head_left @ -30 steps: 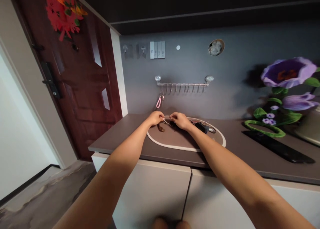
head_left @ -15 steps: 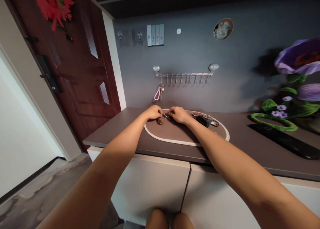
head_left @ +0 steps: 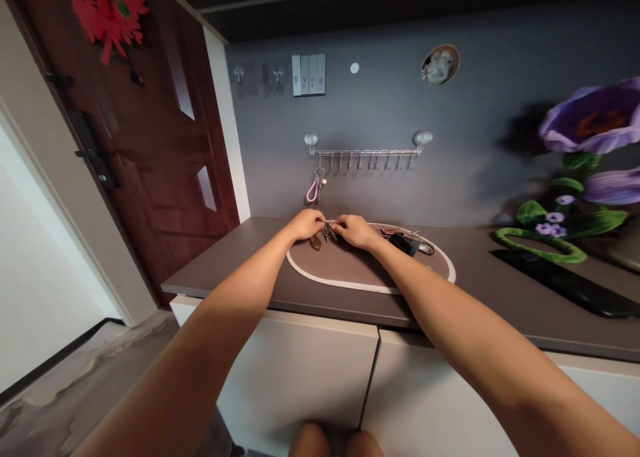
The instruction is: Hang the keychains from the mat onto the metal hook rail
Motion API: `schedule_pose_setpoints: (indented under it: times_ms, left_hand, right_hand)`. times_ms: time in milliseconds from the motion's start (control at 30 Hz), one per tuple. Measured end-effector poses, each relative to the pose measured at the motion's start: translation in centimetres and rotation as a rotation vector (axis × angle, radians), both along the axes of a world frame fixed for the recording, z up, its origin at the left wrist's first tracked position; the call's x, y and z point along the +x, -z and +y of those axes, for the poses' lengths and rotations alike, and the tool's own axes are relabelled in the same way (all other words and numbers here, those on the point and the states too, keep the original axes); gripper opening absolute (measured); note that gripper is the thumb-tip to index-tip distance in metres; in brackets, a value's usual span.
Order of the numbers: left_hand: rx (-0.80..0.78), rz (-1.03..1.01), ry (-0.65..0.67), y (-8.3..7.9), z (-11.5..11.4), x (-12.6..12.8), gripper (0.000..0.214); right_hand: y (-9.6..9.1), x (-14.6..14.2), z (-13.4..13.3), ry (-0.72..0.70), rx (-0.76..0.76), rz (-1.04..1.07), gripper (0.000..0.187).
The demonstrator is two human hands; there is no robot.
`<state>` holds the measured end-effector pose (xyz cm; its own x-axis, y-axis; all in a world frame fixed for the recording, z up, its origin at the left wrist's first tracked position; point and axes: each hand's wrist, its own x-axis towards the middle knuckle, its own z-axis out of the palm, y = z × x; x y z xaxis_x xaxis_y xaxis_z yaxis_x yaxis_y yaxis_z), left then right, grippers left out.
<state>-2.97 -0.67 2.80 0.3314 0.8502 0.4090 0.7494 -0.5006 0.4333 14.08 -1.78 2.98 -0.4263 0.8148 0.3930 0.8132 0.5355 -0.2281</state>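
Note:
Both hands meet over an oval mat with a pale rim (head_left: pixel 340 285) on the counter. My left hand (head_left: pixel 306 224) is closed in a pinch on one side of a small bunch of keys (head_left: pixel 327 232). From beneath those fingers hangs a brown fob (head_left: pixel 315 242). My right hand (head_left: pixel 353 230), also closed, pinches the bunch from the other side, and its fingers partly hide what it grips. To the right of it on the mat lie a black case-like item (head_left: pixel 403 244) and a beaded loop (head_left: pixel 425 247).
A clear hook rail (head_left: pixel 367 153) is on the wall, with a pink strap keyring (head_left: pixel 313 190) on its left end. A black elongated object (head_left: pixel 565 280) and purple artificial flowers (head_left: pixel 590 120) are at the right. A dark red door (head_left: pixel 165 144) stands left.
The keys between my hands now hang lower, and the brown fob has turned more upright. Both hands keep their pinch. The whole view has shifted slightly.

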Motion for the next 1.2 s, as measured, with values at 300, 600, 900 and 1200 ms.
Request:
schedule_pose_setpoints:
  times_ms: [300, 600, 900, 1200]
  left_hand:
    - [0.122, -0.015, 0.033, -0.8, -0.6, 0.5, 0.023]
    - [0.174, -0.035, 0.021, -1.2, -0.9, 0.6, 0.022]
    - [0.153, -0.227, 0.001, -1.1, -0.5, 0.5, 0.017]
    - [-0.201, -0.754, 0.047, -1.2, -0.7, 1.2, 0.012]
  right_hand:
    - [0.1, 0.0, 0.1, -0.009, -0.005, 0.083, 0.027]
    - [-0.3, -0.2, -0.1, 0.029, -0.013, 0.239, 0.022]
    - [-0.4, -0.2, 0.1, 0.093, -0.196, 0.587, 0.027]
    - [-0.2, -0.3, 0.1, 0.013, -0.320, 0.675, 0.028]
